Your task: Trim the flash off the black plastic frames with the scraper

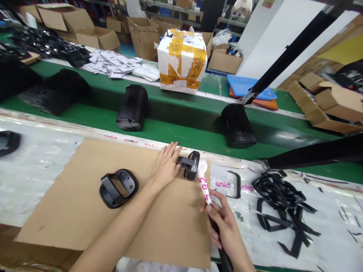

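Observation:
My left hand presses down on the cardboard sheet, holding the looped end of a black plastic handle piece; some of its grip is hidden. That piece stands on edge, its base turned toward my right side. My right hand is closed around the black grip of a hammer. White film with pink lettering wraps its neck and rounded head, which is very close to the piece; I cannot tell if they touch. A second black handle piece lies on the cardboard left of my forearm.
Black strips lie heaped at right, near a single bent strip. Black housings sit on the green conveyor beyond. A taped white box and blue tray stand farther back. Dark metal posts cross the right side.

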Available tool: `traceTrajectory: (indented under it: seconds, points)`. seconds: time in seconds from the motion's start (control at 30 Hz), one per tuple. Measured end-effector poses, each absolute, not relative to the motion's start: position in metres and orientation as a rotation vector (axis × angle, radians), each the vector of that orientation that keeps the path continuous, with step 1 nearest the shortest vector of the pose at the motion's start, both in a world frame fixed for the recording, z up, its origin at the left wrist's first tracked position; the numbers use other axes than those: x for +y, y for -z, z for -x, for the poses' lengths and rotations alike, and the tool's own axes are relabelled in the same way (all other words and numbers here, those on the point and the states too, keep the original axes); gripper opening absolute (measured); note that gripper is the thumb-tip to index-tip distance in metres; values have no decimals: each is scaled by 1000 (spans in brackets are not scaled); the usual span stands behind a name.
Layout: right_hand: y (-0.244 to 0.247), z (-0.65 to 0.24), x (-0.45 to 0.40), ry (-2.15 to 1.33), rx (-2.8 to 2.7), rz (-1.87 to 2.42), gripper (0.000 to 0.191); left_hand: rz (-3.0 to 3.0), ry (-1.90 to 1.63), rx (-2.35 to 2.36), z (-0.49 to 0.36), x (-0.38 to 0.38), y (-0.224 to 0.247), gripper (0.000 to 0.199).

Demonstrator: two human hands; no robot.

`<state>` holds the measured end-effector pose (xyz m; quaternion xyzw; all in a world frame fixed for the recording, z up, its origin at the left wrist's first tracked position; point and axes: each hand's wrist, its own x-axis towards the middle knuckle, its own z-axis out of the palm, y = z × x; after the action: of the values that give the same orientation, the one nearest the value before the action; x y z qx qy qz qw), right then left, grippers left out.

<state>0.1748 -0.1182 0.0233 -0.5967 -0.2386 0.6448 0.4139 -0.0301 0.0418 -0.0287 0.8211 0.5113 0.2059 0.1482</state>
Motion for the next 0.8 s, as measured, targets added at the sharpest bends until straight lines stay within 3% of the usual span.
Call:
traceTrajectory:
  seconds: [0.17,0.37,0.5,0.8]
  points:
    - [-35,-178,-116,-1693,-353,1337,49,-2348,-631,1475,30,43,35,64]
    - [-40,-180,-128,-1418,-432,1348,60,-2353,-646,1485,29,43,34,60]
    - [-23,-178,-140,-1591,-355,1425,54,-2359,-653,1487,30,42,32,59]
    - [-7,-181,-151,-1441,-826,1682,48,-2399,-656,1481,31,42,35,55]
